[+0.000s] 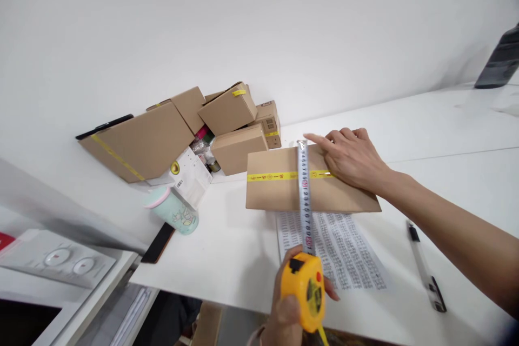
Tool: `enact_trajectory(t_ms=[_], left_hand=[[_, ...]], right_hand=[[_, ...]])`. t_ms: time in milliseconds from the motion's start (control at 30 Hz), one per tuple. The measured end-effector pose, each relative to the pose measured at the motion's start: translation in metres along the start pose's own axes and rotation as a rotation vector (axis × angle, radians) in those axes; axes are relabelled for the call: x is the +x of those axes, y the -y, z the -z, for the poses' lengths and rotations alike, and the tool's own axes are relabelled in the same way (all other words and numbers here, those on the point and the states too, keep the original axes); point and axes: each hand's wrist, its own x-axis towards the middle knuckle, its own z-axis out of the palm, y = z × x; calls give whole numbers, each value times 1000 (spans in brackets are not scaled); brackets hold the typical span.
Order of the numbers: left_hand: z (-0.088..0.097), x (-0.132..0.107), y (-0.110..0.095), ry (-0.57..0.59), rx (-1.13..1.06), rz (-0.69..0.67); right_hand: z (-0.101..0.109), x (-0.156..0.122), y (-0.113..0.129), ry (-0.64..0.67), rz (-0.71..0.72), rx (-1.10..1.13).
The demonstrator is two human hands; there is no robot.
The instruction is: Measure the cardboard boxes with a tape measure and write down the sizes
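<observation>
My left hand (286, 308) is wrapped round a yellow tape measure (310, 292) near the table's front edge. From its case the white tape blade (304, 189) runs away from me across the top of a cardboard box (271, 193). The blade's metal end lies at the box's far edge. My right hand (352, 157) rests on the right part of that box, its index finger stretched out towards the blade's end and the other fingers bent. Yellow printed sealing tape (267, 177) runs along the box. Under the box's near side lies a printed sheet (344, 254), partly covered.
Several cardboard boxes (239, 148) are heaped against the wall at the back left. A mint tumbler (178, 213) and a dark phone-like slab (158, 243) lie near the left edge. To the right are a pen (425, 267) and a dark bottle (500, 59).
</observation>
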Motion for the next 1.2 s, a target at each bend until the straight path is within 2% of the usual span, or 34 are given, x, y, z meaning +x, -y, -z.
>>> enact_trajectory(t_ms=[100, 200, 267, 367, 500, 600, 667, 767, 867, 1033, 1133, 1200], left_hand=[[10, 1, -30, -115, 107, -234], [22, 10, -64, -334, 240, -470], [29, 19, -80, -462, 229, -531], [41, 28, -89, -561, 83, -477], [53, 25, -85, -600, -139, -264], [61, 16, -79, -616, -203, -152], [65, 12, -76, -642, -201, -142], [69, 12, -72, -647, -171, -215], [74, 20, -66, -575, -99, -270], [81, 33, -45, -452, -31, -171], [84, 34, -37, -448, -1, -125], [85, 29, -42, -484, 69, -173]], right_hand=[[-5, -2, 0, -6, -99, 60], [-4, -4, 0, 36, -195, 188], [0, -9, 3, 29, -223, 287], [10, -28, 11, -58, -243, 426], [20, -73, 29, -156, -400, 634], [24, -105, 43, -185, -523, 674], [26, -117, 49, -200, -524, 671], [25, -118, 52, -239, -431, 693], [14, -108, 44, -277, -351, 747], [-26, -107, 27, -289, -366, 797], [-43, -121, 26, -274, -374, 797], [-42, -130, 29, -230, -385, 784]])
